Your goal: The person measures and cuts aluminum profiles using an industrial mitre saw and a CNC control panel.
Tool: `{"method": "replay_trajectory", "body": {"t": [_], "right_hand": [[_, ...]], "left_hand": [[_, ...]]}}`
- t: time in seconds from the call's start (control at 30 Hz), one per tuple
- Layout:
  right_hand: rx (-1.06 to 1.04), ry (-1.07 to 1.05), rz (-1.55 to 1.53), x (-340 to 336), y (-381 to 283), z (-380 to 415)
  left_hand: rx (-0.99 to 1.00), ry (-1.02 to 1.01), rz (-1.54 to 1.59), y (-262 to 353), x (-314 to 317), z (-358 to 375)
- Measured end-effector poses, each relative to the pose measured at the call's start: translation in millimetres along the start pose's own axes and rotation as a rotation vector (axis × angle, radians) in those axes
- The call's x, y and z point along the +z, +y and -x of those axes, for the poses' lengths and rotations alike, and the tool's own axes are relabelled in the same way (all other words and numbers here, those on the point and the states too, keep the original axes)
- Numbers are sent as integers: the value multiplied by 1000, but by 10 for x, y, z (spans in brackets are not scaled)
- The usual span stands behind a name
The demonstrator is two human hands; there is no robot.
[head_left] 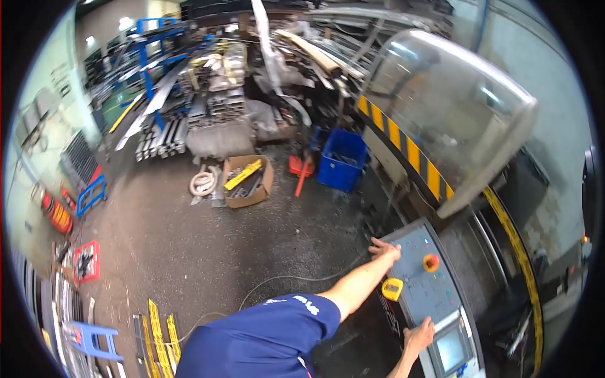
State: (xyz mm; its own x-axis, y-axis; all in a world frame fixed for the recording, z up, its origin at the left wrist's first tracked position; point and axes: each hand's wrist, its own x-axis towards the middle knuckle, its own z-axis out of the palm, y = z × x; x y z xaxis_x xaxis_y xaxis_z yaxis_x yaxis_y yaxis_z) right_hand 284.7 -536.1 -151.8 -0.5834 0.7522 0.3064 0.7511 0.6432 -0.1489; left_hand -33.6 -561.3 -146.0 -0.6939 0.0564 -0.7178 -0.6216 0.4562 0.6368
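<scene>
A grey control panel stands at the lower right, tilted in the view, with small buttons and a red emergency stop button. My left hand rests at the panel's upper left corner, fingers apart and nothing seen in them. Lower down, my right hand touches the panel beside a lit screen. Its fingers are extended and partly bunched, with no object visible in them. Between the two hands, a yellow tape measure lies at the panel's near edge.
A machine hood with a yellow-black striped edge rises beyond the panel. A blue bin, a red dustpan and a cardboard box stand on the floor. A cable crosses it. Metal profiles are stacked behind.
</scene>
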Motion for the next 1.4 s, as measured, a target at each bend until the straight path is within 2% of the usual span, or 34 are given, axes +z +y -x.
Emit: {"method": "replay_trajectory", "body": {"t": [0.07,0.1,0.17,0.23,0.43,0.53,0.63,0.73,0.9,1.03,1.17,1.23,1.4], "right_hand": [[58,-7,-28,-144,-133,5],[42,14,-15,-149,-129,29],[96,-50,-8,-232,-170,8],[90,-50,13,-201,-135,11],[45,3,25,-21,5,12],[45,-2,22,-8,-2,34],[50,-8,26,-33,-15,23],[50,-18,28,-43,-23,6],[40,-32,38,-102,-47,7],[39,-13,44,-96,-54,45],[117,118,-40,-63,-85,291],[15,341,-104,91,-53,436],[155,341,-142,129,-160,399]], "left_hand": [[3,47,18,-9,-15,30],[-13,134,-30,-18,85,-78],[-9,80,38,40,-92,213],[19,59,42,-7,-9,42],[26,19,-7,7,-32,132],[26,93,-61,-25,11,38],[42,3,-13,2,-75,161],[28,-4,-25,26,-126,245],[33,98,-87,-48,130,-197],[7,79,-66,-2,62,-58],[29,95,-89,-11,10,9],[59,114,-68,-62,80,-137],[27,113,-102,-32,86,-165]]}}
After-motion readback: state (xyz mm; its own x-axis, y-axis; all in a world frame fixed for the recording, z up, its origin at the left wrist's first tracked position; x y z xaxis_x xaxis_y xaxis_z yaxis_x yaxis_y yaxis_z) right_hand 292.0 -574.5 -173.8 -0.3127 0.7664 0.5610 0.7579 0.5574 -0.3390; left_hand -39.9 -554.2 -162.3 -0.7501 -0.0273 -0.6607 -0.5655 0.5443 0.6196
